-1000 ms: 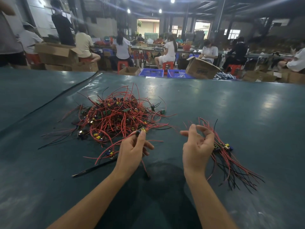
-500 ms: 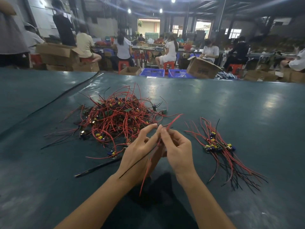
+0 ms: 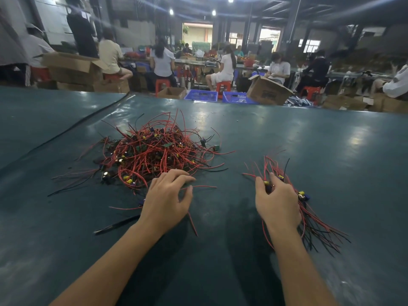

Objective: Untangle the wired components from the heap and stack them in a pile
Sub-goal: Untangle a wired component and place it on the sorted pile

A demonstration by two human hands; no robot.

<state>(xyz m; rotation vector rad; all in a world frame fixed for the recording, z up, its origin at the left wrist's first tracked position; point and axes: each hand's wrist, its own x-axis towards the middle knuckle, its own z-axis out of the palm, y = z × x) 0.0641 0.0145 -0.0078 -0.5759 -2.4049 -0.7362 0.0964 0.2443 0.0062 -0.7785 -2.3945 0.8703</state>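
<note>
A tangled heap (image 3: 154,155) of red and black wires, with small yellow, green and blue parts among them, lies on the dark teal table (image 3: 331,151), left of centre. The left hand (image 3: 167,199) rests at the heap's near right edge with its fingers curled. Its thumb and forefinger close on a small green-tipped component (image 3: 187,185), whose thin red wire runs out to the right along the table.

The right hand (image 3: 278,202) is well apart from the left, over the near end of the sorted pile (image 3: 313,221). That pile is a looser bundle of red and black leads lying roughly side by side and fanning out toward the person. The thumb and curled fingers of the right hand pinch a yellow-capped component (image 3: 267,183), held just above the pile. Further yellow and blue parts of the pile show just beside the knuckles.

A single red wire (image 3: 192,224) lies on the table under the left wrist, and a thin black stick (image 3: 117,225) lies slanted to the left of that forearm.

Beyond the far edge of the table, seated people work at benches on red stools (image 3: 221,87). Open brown cardboard boxes (image 3: 268,90) and blue plastic crates (image 3: 202,95) stand around them.
</note>
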